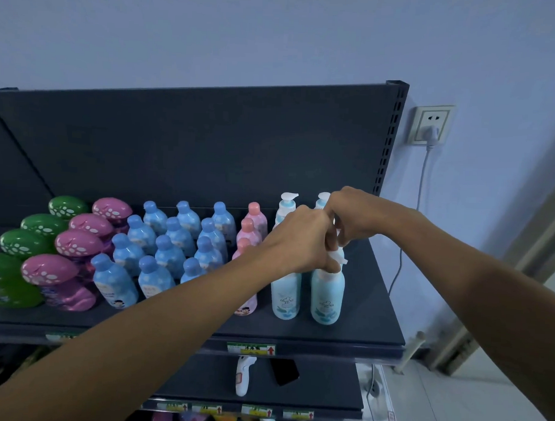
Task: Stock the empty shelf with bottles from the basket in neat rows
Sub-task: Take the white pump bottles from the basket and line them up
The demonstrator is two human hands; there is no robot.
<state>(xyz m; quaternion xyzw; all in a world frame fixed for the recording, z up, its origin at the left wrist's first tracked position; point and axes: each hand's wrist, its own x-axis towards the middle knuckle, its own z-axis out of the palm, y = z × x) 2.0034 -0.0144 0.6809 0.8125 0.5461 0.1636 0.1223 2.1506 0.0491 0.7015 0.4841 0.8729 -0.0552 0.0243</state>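
Note:
The dark top shelf [369, 327] holds rows of bottles: green [23, 242], pink mushroom-capped [77, 244], blue [171, 254], pink [254, 219] and, at the right, light-blue pump bottles [285, 292]. Both hands meet over the front right pump bottle [327, 294]. My left hand [300, 239] grips the neck of that bottle just below its white pump head [339, 256]. My right hand [351, 216] pinches the pump area from above with curled fingers. Two more pump bottles [287, 204] stand behind, partly hidden by the hands. No basket is in view.
A lower shelf [326, 391] carries a white handheld device [243, 376] and a dark flat object [284, 371]. Price tags [251, 348] line the shelf edges. A wall socket with a plugged cable [430, 127] is right of the rack. Bare shelf surface lies right of the pump bottles.

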